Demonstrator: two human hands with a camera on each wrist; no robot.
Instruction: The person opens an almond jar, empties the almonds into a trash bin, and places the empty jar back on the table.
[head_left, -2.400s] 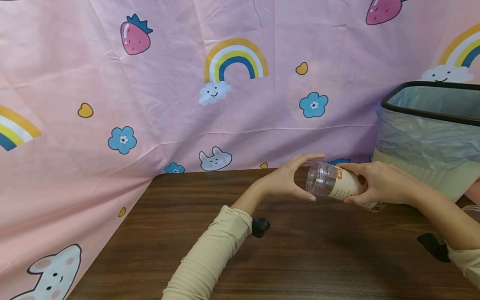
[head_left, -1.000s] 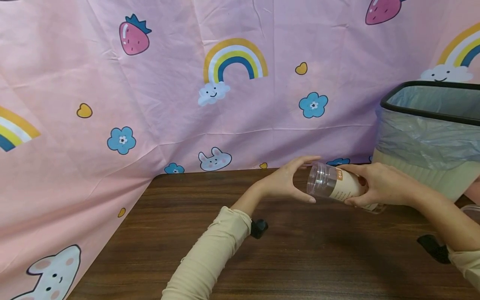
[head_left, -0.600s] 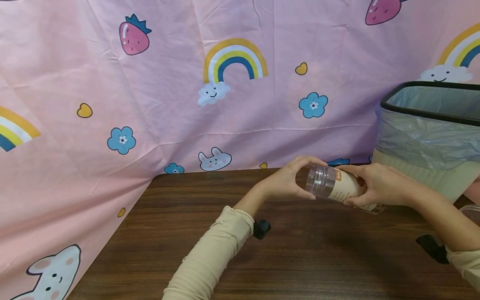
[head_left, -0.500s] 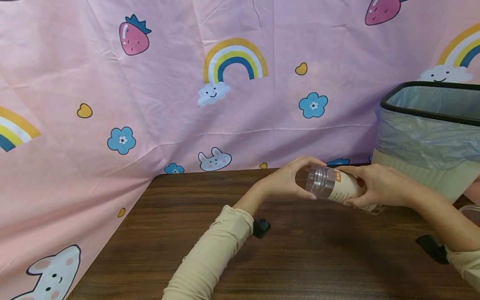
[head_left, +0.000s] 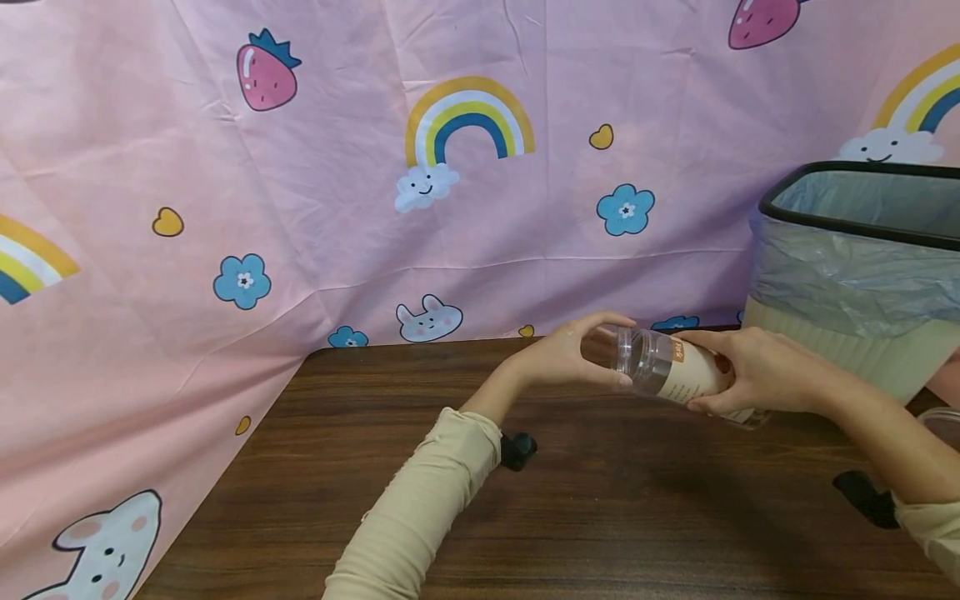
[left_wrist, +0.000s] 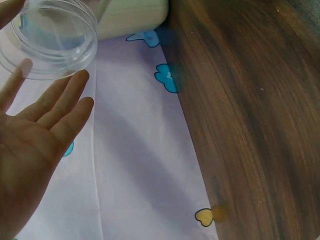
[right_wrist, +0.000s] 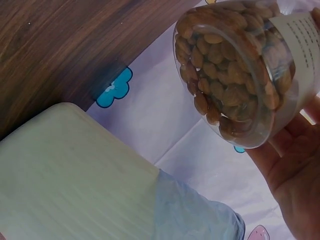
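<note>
A clear plastic jar (head_left: 675, 371) with a cream label is held in the air, tipped nearly sideways with its top toward the left. Almonds (right_wrist: 220, 70) fill its base end in the right wrist view. My right hand (head_left: 772, 367) grips the jar around the label from the right, thumb on the near side. At the other end, my left hand (head_left: 562, 354) pinches the clear lid (head_left: 623, 350), thumb below and fingers above. In the left wrist view the lid (left_wrist: 85, 50) shows as a ringed disc, with fingertips right at its rim.
A cream bin (head_left: 847, 350) with a black rim and translucent liner bag (head_left: 862, 275) stands at the back right. A clear round item (head_left: 942, 425) shows at the right edge. Behind the dark wooden table (head_left: 585, 517) hangs a pink patterned cloth (head_left: 337, 167).
My left hand widened around the lid, closed on it again, then shifted slightly left; the lid now looks drawn out from the jar's neck. My right hand and the jar stay nearly still.
</note>
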